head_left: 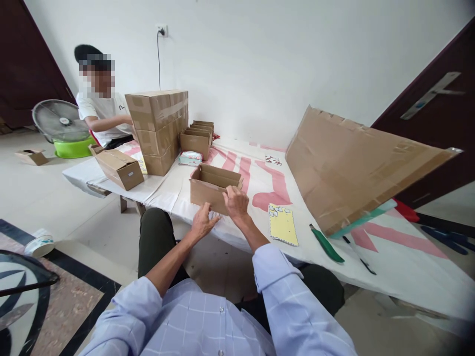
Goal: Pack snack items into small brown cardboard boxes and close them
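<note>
An open-topped cardboard box (207, 192) stands on the cloth-covered table in front of me. My right hand (236, 201) is closed on the near right corner of its wall, fingers curled over the edge. Low at the front of the box, my left hand (202, 222) rests its fingertips against the wall, with the thumb spread away to the right. That hand grips nothing that I can see. To the right of the box lies a yellow sheet with printed shapes (282, 225). The inside bottom of the box is hidden from view.
Stacked taped cartons (158, 131), a closed box (120, 165), several open boxes (196, 141) and a tissue pack (190, 157) stand left. A co-worker (106, 116) sits behind the cartons. At right are a green-handled cutter (327, 244), a black pen-like stick (359, 255) and a leaning cardboard sheet (356, 163).
</note>
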The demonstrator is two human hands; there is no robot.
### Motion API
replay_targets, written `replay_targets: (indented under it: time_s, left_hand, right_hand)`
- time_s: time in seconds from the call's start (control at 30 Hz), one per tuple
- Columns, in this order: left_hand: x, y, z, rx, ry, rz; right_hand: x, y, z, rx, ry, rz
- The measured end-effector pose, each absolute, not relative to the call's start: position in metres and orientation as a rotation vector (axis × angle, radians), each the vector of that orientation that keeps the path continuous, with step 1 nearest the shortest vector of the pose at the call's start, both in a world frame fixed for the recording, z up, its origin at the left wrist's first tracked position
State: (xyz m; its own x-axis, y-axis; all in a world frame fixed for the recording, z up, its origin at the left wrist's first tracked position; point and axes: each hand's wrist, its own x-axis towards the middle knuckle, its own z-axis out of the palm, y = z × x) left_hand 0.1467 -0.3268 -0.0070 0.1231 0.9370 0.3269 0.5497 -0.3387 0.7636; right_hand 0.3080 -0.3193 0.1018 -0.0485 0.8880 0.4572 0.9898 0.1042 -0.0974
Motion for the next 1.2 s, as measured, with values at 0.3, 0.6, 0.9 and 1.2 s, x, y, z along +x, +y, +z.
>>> replay_targets:
  time_s: [0.3,0.6,0.9,1.2]
  left_hand:
    - [0.172,-0.289,0.019,1.506,1.832,1.104]
    - [0.177,-0.259,0.013,1.325,1.951,1.22]
    - [0.186,-0.24,0.007,1.225,2.015,1.279]
    - [0.158,-0.2,0.02,1.238,2.027,1.213]
  right_hand:
    - [0.256,-0.279,0.109,-1.72,-2.063,-0.169]
    - [0.268,-0.275,0.077,-1.244,-2.036,-0.125]
    - [0.283,-0.297,0.064,-1.21,-2.02,-0.098]
    - [0.335,-0.317,0.029,-1.381,-2.035,-0.01]
